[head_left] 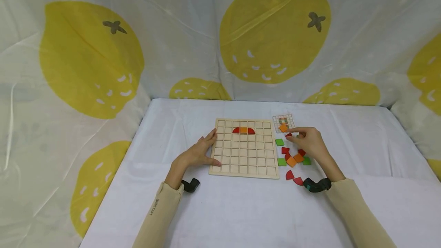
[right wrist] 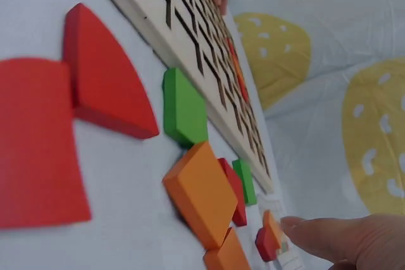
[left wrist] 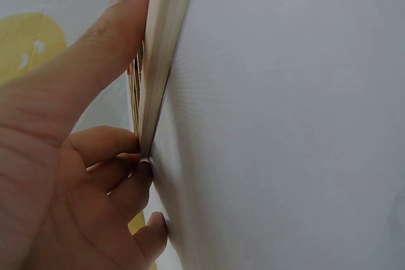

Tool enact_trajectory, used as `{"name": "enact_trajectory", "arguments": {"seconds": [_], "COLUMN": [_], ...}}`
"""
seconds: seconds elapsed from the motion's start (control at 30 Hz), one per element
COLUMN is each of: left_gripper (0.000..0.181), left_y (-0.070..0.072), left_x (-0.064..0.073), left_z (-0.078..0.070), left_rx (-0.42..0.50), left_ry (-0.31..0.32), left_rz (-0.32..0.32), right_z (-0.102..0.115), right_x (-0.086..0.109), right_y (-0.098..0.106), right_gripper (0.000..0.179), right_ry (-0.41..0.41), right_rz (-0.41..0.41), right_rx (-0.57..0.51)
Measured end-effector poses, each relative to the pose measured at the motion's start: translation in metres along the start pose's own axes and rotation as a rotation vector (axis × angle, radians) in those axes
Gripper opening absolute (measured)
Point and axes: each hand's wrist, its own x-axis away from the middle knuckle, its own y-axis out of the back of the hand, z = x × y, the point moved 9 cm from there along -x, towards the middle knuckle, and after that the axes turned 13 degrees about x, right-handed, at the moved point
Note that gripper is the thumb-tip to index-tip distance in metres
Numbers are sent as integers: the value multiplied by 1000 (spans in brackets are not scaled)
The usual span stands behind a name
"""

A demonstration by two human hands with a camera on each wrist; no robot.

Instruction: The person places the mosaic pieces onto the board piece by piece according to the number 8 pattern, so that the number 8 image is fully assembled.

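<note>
A wooden grid board (head_left: 243, 176) lies on the table. Two red quarter-circle tiles and an orange square tile (head_left: 244, 130) form a row near its far side. My left hand (head_left: 198, 152) rests on the board's left side, thumb on top near the close corner, fingers spread along the edge. Over the loose tiles at the board's right, my right hand (head_left: 309, 141) reaches its straight index finger to an orange square tile (head_left: 283, 128) on a printed pattern card (head_left: 290, 118). A red tile (head_left: 288, 135) lies by the thumb; nothing shows clearly pinched.
Several red, orange and green tiles lie right of the board, including a green square (head_left: 280, 142) and red quarter circle (head_left: 289, 175). Black wrist devices (head_left: 317, 185) sit on both wrists. A lemon-print curtain (head_left: 186, 49) hangs behind the white table cover (head_left: 241, 213).
</note>
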Motion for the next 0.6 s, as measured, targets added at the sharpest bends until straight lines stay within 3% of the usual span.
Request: {"name": "enact_trajectory", "arguments": {"seconds": [0.23, 0.6], "left_gripper": [117, 118], "left_y": [0, 0], "left_x": [1, -1], "left_z": [2, 6], "left_rx": [-4, -3], "left_ry": [6, 29], "left_rz": [-1, -3], "right_z": [-17, -16], "right_x": [9, 7], "right_y": [-3, -3], "right_gripper": [39, 39], "right_ry": [-27, -31], "right_rz": [7, -8], "right_rx": [19, -1]}}
